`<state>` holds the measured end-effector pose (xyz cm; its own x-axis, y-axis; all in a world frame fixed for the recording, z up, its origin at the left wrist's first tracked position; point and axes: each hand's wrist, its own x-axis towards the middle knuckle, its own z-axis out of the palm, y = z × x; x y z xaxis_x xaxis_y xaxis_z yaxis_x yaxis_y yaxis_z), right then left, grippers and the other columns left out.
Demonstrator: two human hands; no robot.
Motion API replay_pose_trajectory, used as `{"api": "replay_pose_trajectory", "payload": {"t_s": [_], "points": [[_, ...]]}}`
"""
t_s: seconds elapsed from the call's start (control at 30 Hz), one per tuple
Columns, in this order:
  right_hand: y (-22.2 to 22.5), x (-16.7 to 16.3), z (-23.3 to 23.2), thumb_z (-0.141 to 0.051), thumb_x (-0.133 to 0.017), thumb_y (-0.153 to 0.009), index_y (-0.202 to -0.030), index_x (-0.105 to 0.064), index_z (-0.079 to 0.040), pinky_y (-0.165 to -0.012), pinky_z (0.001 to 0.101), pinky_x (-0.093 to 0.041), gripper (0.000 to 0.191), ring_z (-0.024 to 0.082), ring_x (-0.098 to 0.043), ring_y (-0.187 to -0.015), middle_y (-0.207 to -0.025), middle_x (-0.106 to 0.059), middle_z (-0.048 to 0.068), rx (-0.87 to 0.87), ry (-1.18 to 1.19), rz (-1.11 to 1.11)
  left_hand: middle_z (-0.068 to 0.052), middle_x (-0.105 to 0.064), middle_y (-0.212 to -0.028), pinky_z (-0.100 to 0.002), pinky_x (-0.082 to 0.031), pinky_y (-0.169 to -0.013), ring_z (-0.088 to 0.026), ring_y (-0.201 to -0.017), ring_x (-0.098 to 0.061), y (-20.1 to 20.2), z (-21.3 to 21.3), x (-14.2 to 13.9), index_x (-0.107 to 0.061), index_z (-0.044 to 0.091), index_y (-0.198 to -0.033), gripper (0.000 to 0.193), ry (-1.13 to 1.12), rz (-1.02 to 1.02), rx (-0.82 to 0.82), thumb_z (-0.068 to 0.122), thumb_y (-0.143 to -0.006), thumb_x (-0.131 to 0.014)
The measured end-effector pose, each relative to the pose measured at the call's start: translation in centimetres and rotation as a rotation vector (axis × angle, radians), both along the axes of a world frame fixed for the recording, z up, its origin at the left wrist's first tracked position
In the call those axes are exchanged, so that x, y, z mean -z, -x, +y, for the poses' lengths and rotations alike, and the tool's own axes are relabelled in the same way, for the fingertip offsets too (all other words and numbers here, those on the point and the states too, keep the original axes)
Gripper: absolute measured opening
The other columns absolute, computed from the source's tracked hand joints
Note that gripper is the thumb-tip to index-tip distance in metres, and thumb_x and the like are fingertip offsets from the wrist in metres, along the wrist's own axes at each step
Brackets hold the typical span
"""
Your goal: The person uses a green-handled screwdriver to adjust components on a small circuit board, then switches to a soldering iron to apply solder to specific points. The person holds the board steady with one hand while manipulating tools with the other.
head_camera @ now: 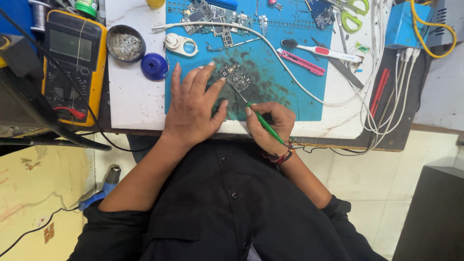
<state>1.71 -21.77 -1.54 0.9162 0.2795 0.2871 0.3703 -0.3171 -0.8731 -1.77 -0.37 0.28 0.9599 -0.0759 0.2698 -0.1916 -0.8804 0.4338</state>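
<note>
Board: a small bare circuit board (235,76) lies on the blue mat (290,104), near the mat's middle, toward the tabletop's front edge.
Left hand: the left hand (193,104) lies flat with fingers spread, gripping nothing, fingertips touching the board's left side.
Right hand: the right hand (268,123) is curled around a green-handled tool (263,123), held like a pen.
Tool axis: long axis slants from the hand up-left, its metal tip on the board's near edge.
Board axis: runs diagonally, upper-left to lower-right (roughly).
Progress: judging by the tip on the board, work looks mid-way; what is finished cannot be told.
Nearby: a multimeter (72,63) at the left edge, a white cable (290,72) crossing the mat.
</note>
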Motion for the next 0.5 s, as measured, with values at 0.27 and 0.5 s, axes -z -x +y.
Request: {"api": "replay_pose_trajectory", "payload": {"t_s": [0.27, 0.5], "points": [[0.03, -0.05, 0.03, 0.000, -0.079, -0.089, -0.093, -0.070, -0.001, -0.066, 0.0240, -0.052, 0.010, 0.011, -0.070, -0.073, -0.083, -0.073, 0.006, 0.000, 0.012, -0.011, -0.016, -0.049, -0.149, -0.058, -0.014, -0.127, -0.030, -0.139, -0.044, -0.03, -0.05, -0.01, -0.069, 0.006, -0.131, 0.045, 0.004, 0.009, -0.007, 0.034, -0.095, -0.070], [0.00, -0.03, 0.15, 0.001, -0.078, -0.089, -0.094, -0.070, -0.001, -0.065, 0.0239, -0.052, 0.010, 0.011, -0.070, -0.073, -0.083, -0.073, 0.006, 0.004, 0.007, 0.004, -0.016, -0.049, -0.149, -0.059, -0.014, -0.126, -0.030, -0.139, -0.045, -0.11, 0.01, -0.05, -0.069, 0.006, -0.131, 0.046, 0.001, 0.002, -0.010, 0.034, -0.095, -0.070]]}}
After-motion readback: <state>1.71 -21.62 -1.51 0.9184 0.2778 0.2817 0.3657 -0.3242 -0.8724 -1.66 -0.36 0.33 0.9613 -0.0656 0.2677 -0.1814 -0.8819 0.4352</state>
